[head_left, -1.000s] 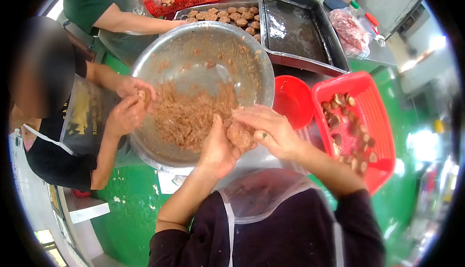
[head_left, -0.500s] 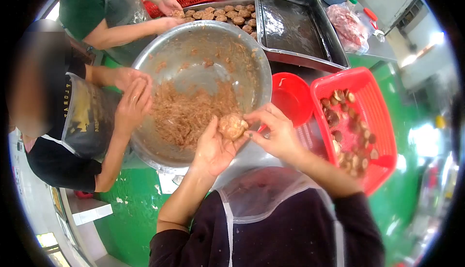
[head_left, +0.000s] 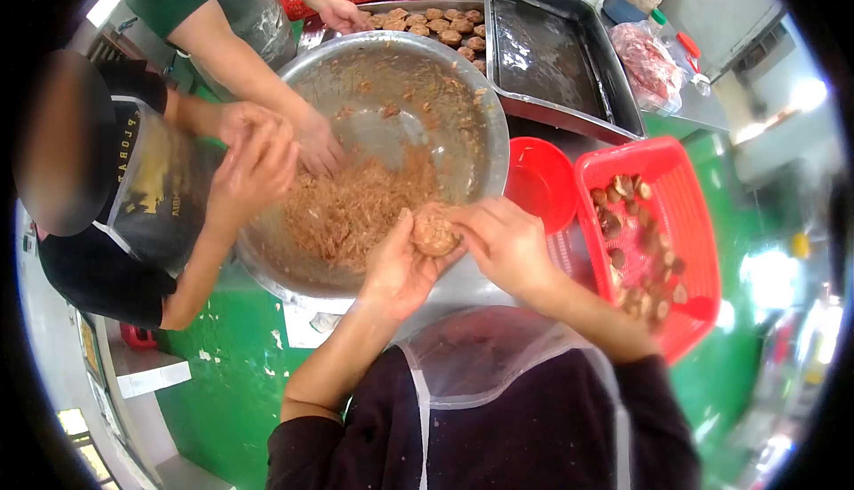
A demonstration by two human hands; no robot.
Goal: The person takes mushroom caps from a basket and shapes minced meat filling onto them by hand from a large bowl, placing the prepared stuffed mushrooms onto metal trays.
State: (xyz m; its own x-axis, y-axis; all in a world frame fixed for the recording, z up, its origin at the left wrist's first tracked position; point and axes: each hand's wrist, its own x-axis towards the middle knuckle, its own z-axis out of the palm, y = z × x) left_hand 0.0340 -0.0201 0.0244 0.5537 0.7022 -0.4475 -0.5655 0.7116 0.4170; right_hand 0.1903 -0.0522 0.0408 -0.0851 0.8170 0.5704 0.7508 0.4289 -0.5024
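Note:
A round meat patty rests in my left hand, whose fingers curl under it and whose thumb lies along its left side. My right hand pinches at the patty's right edge with bent fingers; its fingertips are partly hidden. Both hands are over the near rim of a large metal bowl. Inside that bowl lies a loose brown meat mixture.
One co-worker's hand reaches into the bowl; another person's hands are together at its left. Patties fill a back tray beside a dark metal tray. At right are a red bowl and red basket of mushrooms.
The co-worker at the back has moved one hand from the patty tray into the bowl. My right fingers have closed in over the patty, and its pale patch no longer shows.

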